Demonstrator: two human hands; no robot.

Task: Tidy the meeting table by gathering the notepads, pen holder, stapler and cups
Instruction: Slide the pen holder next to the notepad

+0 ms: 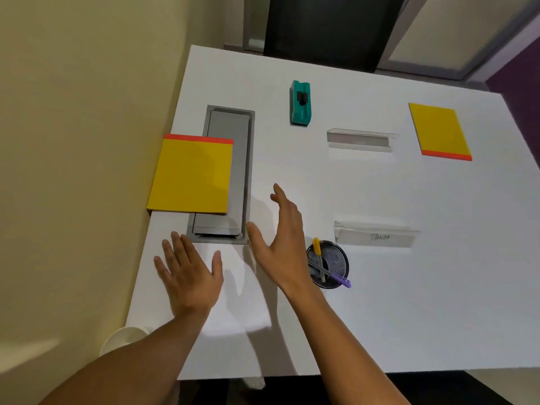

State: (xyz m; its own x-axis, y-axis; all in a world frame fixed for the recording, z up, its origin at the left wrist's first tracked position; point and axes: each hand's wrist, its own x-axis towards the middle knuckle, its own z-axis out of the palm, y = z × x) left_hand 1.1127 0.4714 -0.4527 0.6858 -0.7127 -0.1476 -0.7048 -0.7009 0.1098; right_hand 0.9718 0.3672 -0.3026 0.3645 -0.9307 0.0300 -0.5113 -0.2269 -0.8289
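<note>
A single wide-angle head view looks steeply down and forward from above the near edge of the white table [380, 302], close over both forearms; the wall [73, 141] lies to its left; the table's far end and a dark doorway [327, 24] are at top.

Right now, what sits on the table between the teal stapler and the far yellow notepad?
In the head view, one clear plastic name stand lies between the stapler and the far notepad, touching neither. The rest of that stretch is bare white table.
</note>
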